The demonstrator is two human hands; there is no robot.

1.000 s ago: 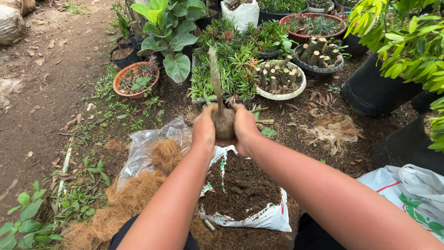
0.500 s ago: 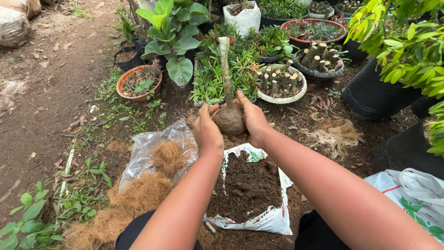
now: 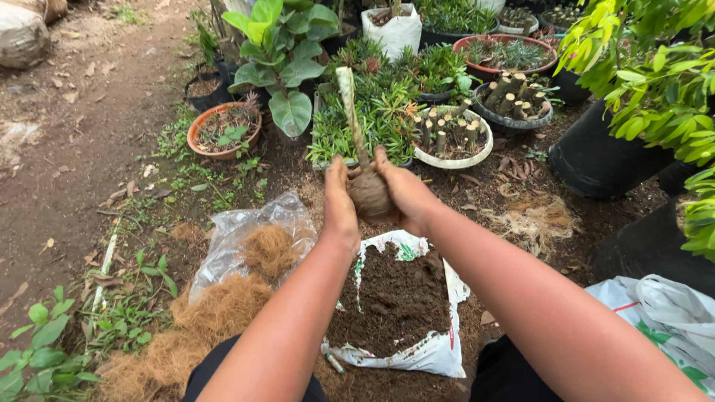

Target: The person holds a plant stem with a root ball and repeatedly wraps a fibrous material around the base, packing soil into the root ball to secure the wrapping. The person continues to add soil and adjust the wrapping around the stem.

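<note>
both hands, left hand (image 3: 340,205) and right hand (image 3: 406,195), grip a brown, rounded root ball (image 3: 370,195) with its pale, upright cutting stem (image 3: 350,112).

Both forearms bare, no sleeves, no rings or watch visible; dark trousers (image 3: 223,365) at knees.

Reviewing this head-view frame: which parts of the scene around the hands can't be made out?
- Root ball: its sides lie under the left hand and right hand; what binds it is unclear.
- Soil bag: both forearms cross it, hiding part of the opening.
- Small thing by the bag: too small to identify.
- White plastic bag: cut off by the right edge.
- Clear bag of brown fibre: its contents are blurred by the plastic.
</note>
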